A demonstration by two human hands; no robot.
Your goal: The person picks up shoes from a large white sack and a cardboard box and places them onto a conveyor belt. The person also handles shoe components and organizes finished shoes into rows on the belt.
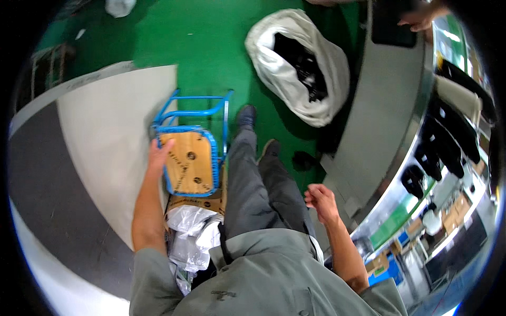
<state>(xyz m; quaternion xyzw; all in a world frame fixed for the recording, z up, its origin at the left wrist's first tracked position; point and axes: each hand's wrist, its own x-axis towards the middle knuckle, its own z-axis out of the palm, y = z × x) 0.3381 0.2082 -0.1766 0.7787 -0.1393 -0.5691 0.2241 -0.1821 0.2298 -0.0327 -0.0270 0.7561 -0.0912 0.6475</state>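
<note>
My left hand (159,155) grips the left edge of a blue metal-framed stool (215,158), with the thumb on top of its cardboard-covered seat. The stool stands beside my legs, its blue tube frame reaching away from me over the green floor. My right hand (322,203) hangs by my right side with the fingers curled in. Nothing shows in it, and it touches nothing. Just nearer than the stool is a cardboard box (197,201) with clear plastic bags (192,231) in it, partly hidden by my body.
A pale and dark grey table (108,142) lies on the left. Ahead stands a white sack (295,95) holding black items. Along the right runs a grey bench (377,121), with black pieces (443,137) hung beyond it. Another person's hand (419,20) is at the far right.
</note>
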